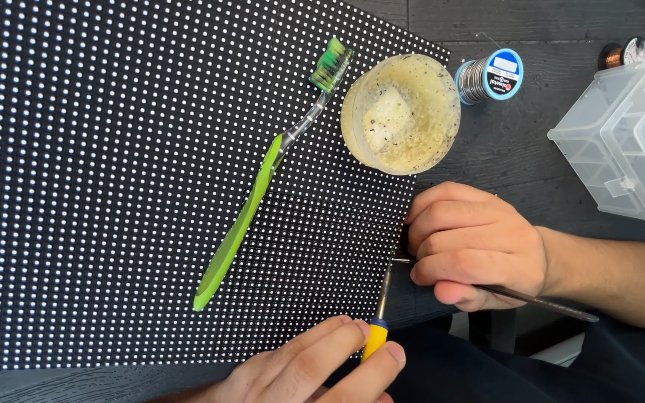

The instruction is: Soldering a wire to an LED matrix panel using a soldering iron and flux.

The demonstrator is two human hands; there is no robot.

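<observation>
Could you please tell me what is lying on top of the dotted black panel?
On the panel lie a green toothbrush and, overlapping its right edge, a round tub of yellowish paste. Whatever is beneath the tub is hidden.

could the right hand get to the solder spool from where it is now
Probably yes: the right hand, holding a thin tool, lies just below the solder spool, with bare dark table between; the round tub stands to the side.

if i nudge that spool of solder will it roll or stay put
The solder spool lies on its side on the table, so it would probably roll if nudged. Wound metal wire suggests it is heavy for its size. Its smooth blue flange may feel slippery.
</observation>
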